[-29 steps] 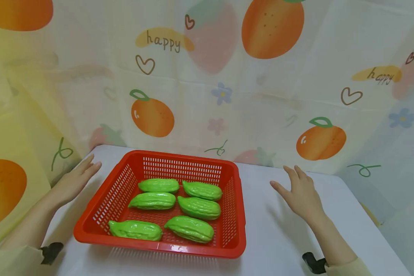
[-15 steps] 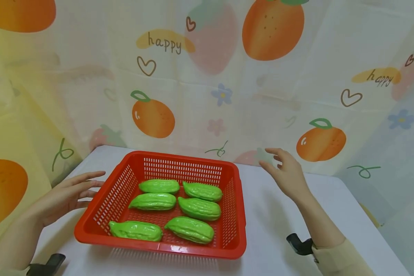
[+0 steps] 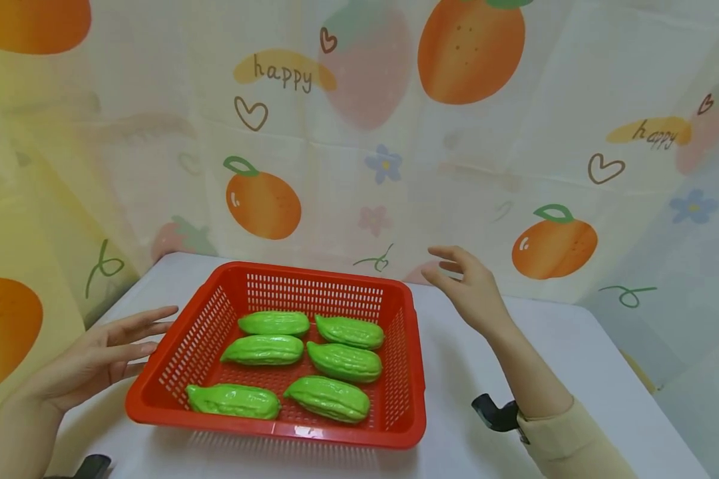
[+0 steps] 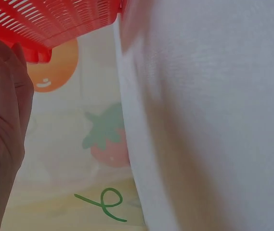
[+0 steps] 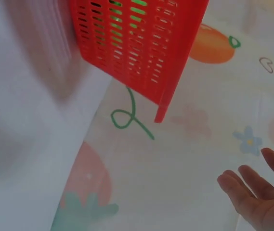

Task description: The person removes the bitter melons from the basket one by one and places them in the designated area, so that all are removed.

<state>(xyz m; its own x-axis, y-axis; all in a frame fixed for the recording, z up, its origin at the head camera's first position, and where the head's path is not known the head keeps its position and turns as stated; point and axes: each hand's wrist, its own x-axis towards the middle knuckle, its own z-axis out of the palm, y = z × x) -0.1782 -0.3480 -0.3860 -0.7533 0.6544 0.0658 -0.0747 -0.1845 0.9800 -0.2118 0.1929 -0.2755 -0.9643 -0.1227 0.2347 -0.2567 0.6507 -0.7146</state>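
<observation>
Red basket (image 3: 347, 435) just beside left fingers (image 3: 144, 317), apart from right fingers (image 3: 451, 253); both spread.

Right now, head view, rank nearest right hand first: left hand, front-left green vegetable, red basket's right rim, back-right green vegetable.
From the right hand:
1. Red basket's right rim, facing side
2. Back-right green vegetable, inside basket
3. Front-left green vegetable, inside, near corner
4. Left hand, far left

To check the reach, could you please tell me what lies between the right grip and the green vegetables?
In the head view, white tabletop, then the red basket's right wall.
</observation>
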